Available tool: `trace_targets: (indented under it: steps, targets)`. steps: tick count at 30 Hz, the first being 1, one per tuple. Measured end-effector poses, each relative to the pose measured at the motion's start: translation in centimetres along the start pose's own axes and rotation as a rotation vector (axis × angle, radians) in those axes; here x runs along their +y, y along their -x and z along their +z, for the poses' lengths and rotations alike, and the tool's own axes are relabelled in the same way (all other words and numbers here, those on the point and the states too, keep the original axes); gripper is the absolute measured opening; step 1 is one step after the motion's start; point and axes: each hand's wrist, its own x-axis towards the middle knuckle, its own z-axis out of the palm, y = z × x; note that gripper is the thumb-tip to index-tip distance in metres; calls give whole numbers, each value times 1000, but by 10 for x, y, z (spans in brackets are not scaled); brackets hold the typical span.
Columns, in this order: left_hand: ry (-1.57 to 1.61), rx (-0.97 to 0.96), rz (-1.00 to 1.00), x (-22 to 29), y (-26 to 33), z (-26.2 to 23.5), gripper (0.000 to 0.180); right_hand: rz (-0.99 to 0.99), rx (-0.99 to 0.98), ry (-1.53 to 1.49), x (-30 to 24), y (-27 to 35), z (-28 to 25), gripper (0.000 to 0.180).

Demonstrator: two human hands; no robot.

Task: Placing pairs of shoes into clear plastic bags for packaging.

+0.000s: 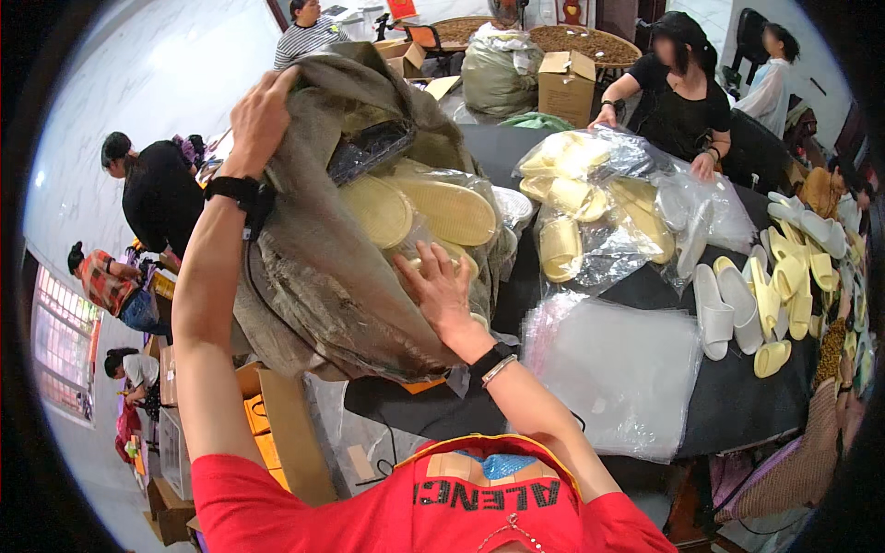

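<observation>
So the big brown sack (309, 267) is sitting on the black table (751, 396) with its mouth gaping to the right. The left hand (261, 120) is pinching the sack's rim up high, fingers curling over the cloth. The right hand (441, 288) is lying on the plastic-wrapped yellow slippers (447, 210) in the sack's mouth, fingers spread; can't tell if it's gripping any.

Room-wise, a strip of black tabletop is showing far right of the sack, running down to the table's near edge. A flat stack of clear bags (608, 382) is taking up the spot just right of the sack, nearly reaching that edge.

Also crowding in: a heap of bagged slippers (599, 207) is lying right of the sack, a co-worker (687, 101) is touching it from beyond, and loose slippers (788, 276) are piling up farther right. An open carton (300, 442) is standing near the sack's lower left.
</observation>
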Motion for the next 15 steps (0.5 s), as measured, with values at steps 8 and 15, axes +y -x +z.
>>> trace_targets:
  steps: [8,15]
  targets:
    - [76,-793,-441,-74,126,60,41,52,-146,-109,3,6,4,43]
    - [643,-776,-724,-25,117,55,89,448,-17,-257,11,33,2,100]
